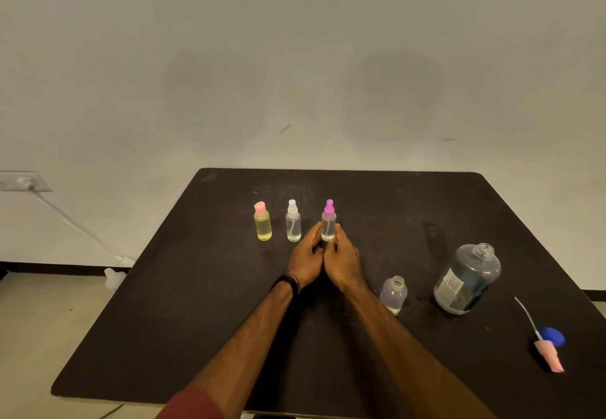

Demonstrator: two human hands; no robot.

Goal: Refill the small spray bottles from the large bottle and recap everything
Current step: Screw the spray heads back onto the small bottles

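Both hands, left hand (308,254) and right hand (341,256), grip the purple-capped spray bottle (328,222) standing upright on the counter (196,304); the uncapped large bottle (467,279) stands well right.

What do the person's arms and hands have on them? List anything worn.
Both forearms are bare from elbow to hand. The left hand has a dark band around its wrist, seemingly made of a few thin strands. A dark red sleeve shows at the bottom edge on the left arm. The right hand and its wrist carry nothing visible. No gloves or rings can be made out.
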